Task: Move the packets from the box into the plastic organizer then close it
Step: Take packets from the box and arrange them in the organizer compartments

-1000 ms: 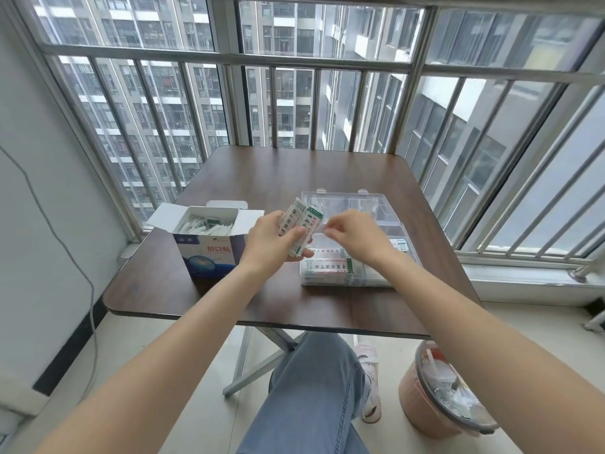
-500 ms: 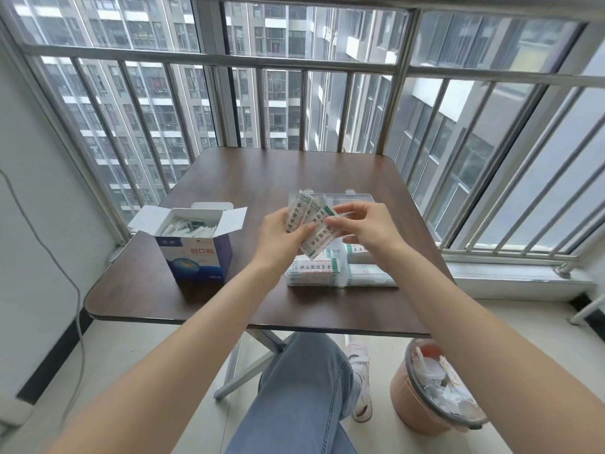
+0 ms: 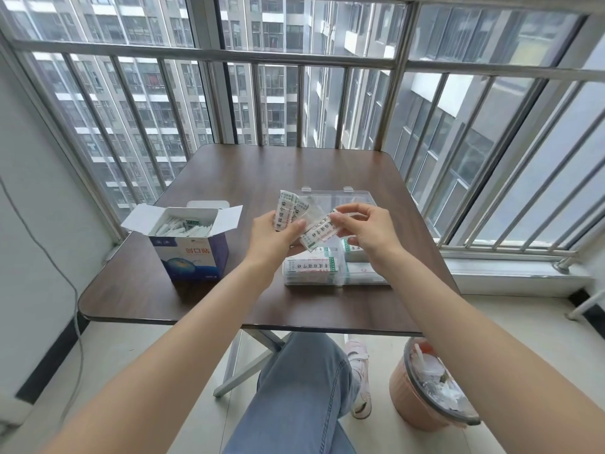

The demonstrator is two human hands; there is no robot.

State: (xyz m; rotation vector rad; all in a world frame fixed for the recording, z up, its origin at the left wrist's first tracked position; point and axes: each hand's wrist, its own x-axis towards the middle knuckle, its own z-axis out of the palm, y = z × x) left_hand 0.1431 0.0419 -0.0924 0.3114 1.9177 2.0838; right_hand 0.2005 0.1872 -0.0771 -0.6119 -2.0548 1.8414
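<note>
Clear plastic organizer sat open on the table, stacked packets in its 6 o'clock compartments. The left hand gripped a fan of packets; the right hand pinched one packet above it. The box at 9 o'clock held more. Risk: a loosened grip could let the fan slip and scatter.

A person sits at a brown table by a barred window. The left hand grips a small bunch of packets; the right hand pinches one packet just beside it. Below them lies the clear plastic organizer, lid open, packets stacked inside. An open box of packets stands to the left. A pink bin sits on the floor.
</note>
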